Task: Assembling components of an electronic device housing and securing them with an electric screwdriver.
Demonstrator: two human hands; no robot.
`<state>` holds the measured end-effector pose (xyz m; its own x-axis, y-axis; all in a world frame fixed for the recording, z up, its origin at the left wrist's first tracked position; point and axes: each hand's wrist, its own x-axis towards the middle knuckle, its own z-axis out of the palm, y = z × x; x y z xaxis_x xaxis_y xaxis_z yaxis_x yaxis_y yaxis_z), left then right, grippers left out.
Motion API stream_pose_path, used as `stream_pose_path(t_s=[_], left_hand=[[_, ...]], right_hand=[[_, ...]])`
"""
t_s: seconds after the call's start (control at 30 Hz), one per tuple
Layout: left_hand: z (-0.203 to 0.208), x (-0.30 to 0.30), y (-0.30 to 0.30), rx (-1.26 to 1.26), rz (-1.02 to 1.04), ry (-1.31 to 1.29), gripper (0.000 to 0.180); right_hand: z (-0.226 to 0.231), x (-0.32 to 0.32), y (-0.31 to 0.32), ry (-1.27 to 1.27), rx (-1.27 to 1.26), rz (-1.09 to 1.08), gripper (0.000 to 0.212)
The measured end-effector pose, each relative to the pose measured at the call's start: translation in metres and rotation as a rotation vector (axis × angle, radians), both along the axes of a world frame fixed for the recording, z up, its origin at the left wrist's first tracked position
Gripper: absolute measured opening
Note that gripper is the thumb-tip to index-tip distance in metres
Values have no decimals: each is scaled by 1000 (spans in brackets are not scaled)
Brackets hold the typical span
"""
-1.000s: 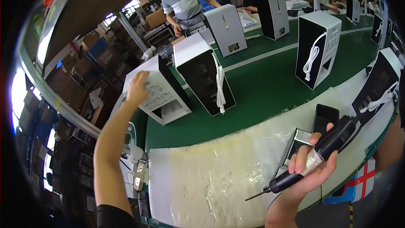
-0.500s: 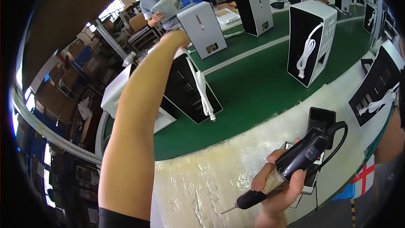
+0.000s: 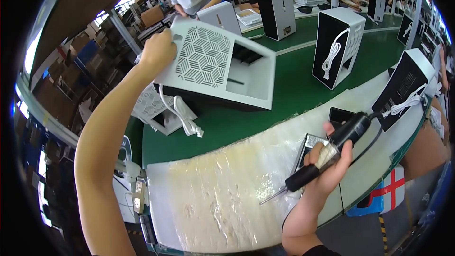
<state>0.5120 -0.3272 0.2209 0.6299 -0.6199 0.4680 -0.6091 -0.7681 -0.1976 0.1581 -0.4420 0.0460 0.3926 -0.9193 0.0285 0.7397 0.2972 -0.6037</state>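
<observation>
The left hand (image 3: 159, 51), upper left of the frame, curls its fingers round the edge of a white vented housing (image 3: 203, 59) — tilted, just left of upper centre, its patterned grille facing the camera. A bundled white power cord (image 3: 184, 116) hangs beneath it. At lower right, the right hand (image 3: 327, 167) wraps a black electric screwdriver (image 3: 351, 130) — bit toward lower left, over a film-covered mat (image 3: 199, 199).
</observation>
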Motion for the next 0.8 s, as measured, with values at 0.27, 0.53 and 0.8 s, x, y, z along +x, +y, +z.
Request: stream_pose_path(t_s=[0.27, 0.53, 0.8], left_hand=[[-51, -166, 222, -977, -97, 0, 48], [-225, -270, 349, -1176, 154, -264, 60], [-320, -281, 389, -1376, -46, 20, 68]], right_hand=[[-44, -11, 70, 121, 20, 624, 52], [-79, -67, 123, 64, -90, 824, 59], [-50, -79, 118, 419, -714, -47, 55]])
